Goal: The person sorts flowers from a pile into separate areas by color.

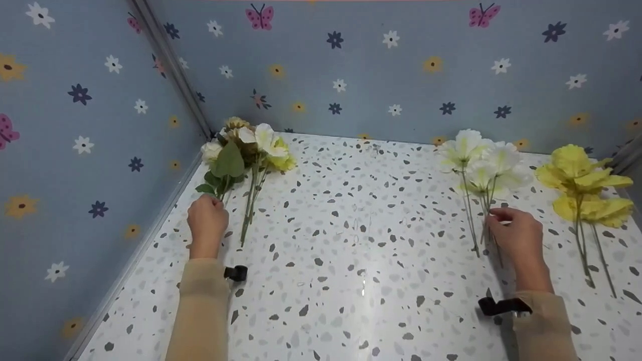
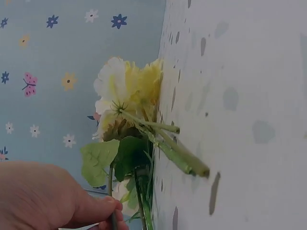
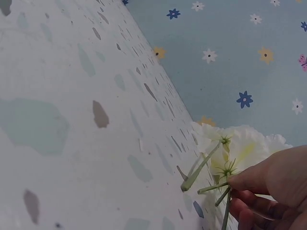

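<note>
On the left, my left hand (image 1: 208,220) pinches a leafy flower stem (image 2: 110,184) between thumb and fingers, just below a broad green leaf (image 1: 229,159). Which blossom tops that stem is hidden by the leaves. Beside it lie white blossoms (image 1: 264,138) and a yellow one (image 1: 284,159), their bare stems (image 1: 248,205) pointing toward me. Over at the right, my right hand (image 1: 519,235) pinches a thin green stem (image 3: 226,206) of the white flowers (image 1: 466,148). In the right wrist view, other cut stems (image 3: 201,167) cross close to the thumb.
Yellow flowers (image 1: 572,165) with long stems lie at the far right of the speckled tabletop (image 1: 351,240). Blue flower-print panels (image 1: 351,65) rise along the back and left. A black strap mount (image 1: 501,306) sits on the right wrist, another (image 1: 235,273) on the left.
</note>
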A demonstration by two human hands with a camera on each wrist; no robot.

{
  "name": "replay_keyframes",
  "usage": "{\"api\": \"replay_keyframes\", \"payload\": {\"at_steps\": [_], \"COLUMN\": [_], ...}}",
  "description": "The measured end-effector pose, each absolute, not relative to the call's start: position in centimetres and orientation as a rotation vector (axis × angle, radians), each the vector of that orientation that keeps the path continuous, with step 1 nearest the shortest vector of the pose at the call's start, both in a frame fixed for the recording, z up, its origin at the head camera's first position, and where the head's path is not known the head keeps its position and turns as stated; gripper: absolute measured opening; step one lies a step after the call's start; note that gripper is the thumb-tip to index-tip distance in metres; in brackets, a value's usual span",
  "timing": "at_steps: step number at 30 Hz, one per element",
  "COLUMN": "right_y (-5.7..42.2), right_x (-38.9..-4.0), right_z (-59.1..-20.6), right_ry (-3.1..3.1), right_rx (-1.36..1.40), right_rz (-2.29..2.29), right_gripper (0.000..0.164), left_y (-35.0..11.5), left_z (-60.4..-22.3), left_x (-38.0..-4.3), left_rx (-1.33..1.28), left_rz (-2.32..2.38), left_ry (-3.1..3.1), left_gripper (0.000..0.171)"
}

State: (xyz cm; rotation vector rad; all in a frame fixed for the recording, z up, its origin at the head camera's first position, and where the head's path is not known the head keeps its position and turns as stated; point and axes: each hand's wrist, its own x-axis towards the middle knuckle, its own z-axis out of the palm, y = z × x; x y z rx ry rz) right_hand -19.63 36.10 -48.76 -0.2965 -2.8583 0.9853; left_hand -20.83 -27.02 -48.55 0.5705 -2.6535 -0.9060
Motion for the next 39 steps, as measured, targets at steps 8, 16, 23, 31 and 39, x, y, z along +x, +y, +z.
{"api": "replay_keyframes", "payload": {"at_steps": [8,16,23,31,39], "right_y": [36.1,36.2,36.2,36.4,36.5], "right_x": [-19.5,-19.4,-19.3,-19.5,-19.2], "right_z": [-48.7,-48.6,-48.3,-48.3,-48.1], "right_ry": [-2.844,-2.854,-2.848,-2.858,-2.839], "right_rx": [-0.267,-0.305,-0.323,-0.329,-0.322], "right_rz": [0.980,0.992,1.018,1.019,1.050], "right_gripper": [0.041,0.042,0.045,0.047,0.045], "left_y": [-26.4,-25.7,-23.4,-20.2,-17.8], "left_z": [-47.2,-45.8,-45.0,-45.8,-46.7], "left_x": [-20.9,-21.1,-21.3,-21.8,-21.6], "left_rx": [0.635,0.635,0.603,0.450,0.371], "left_rz": [-1.081,-1.211,-1.640,-1.754,-1.658], "left_ry": [-2.487,-2.335,-2.082,-2.113,-2.298], "left_gripper": [0.021,0.026,0.029,0.021,0.017]}}
